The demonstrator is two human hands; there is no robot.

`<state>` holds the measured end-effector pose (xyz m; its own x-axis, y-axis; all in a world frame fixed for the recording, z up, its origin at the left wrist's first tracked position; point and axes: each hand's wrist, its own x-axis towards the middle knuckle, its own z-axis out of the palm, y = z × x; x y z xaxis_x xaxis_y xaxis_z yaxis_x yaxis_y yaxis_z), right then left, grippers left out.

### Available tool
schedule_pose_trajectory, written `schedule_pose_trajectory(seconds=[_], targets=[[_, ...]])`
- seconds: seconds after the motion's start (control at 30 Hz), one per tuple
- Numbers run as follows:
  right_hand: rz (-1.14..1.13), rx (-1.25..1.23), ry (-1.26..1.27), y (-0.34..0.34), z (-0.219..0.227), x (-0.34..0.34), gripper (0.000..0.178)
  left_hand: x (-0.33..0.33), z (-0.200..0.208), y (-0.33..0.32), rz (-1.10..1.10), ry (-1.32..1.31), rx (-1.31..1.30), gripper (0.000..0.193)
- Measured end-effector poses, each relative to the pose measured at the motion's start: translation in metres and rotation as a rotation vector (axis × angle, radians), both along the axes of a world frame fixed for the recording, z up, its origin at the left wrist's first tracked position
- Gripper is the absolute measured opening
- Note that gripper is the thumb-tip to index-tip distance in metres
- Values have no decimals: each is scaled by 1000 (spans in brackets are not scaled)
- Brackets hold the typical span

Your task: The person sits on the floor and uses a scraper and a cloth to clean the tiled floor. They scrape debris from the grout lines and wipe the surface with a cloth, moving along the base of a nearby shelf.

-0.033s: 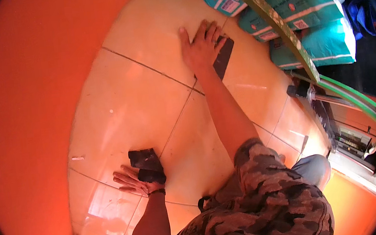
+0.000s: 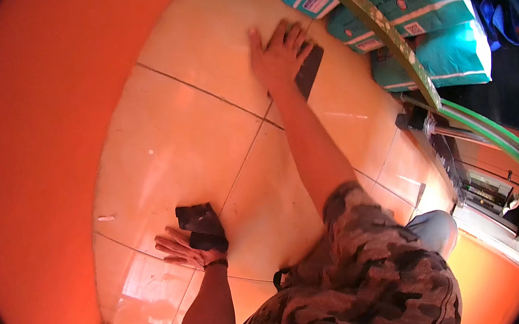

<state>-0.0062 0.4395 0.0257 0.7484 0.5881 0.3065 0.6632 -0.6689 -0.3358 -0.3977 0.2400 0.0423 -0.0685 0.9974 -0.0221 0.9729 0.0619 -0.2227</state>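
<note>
My right hand [image 2: 283, 60] lies palm down on the tiled floor [image 2: 240, 158], its arm stretched far forward. Its fingers are spread, and under them a flat dark strip [image 2: 310, 73] sticks out on the right side. My left hand [image 2: 183, 247] rests flat near the lower left, fingers apart. Over its thumb side lies a folded black piece [image 2: 199, 220] that looks like a sheet or cloth; its exact kind cannot be made out. The thumb is hidden by it.
Several teal-and-white packages [image 2: 415, 10] are stacked at the upper right behind a curved, worn rail [image 2: 378, 27]. An orange wall [image 2: 35, 155] bounds the floor on the left. A small white scrap [image 2: 106, 218] lies near that wall. A thin tool [image 2: 419, 196] is beside my knee [image 2: 437, 231].
My right hand has shifted slightly forward on the floor and is a little blurred. The left hand and the black piece are almost unmoved.
</note>
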Motion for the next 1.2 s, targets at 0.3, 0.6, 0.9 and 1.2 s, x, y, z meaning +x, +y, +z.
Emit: schedule_pose_trajectory(seconds=[0.3, 0.6, 0.9, 1.2], targets=[[31, -37, -55, 2, 1, 12, 88, 2, -10, 0, 34, 8, -4, 90], [110, 0, -103, 2, -2, -8, 84, -6, -12, -2, 38, 59, -49, 100], [533, -188, -164, 28, 6, -44, 81, 2, -2, 0, 44, -103, -21, 93], [603, -244, -166, 81, 8, -14, 83, -2, -8, 1, 63, -48, -59, 93]])
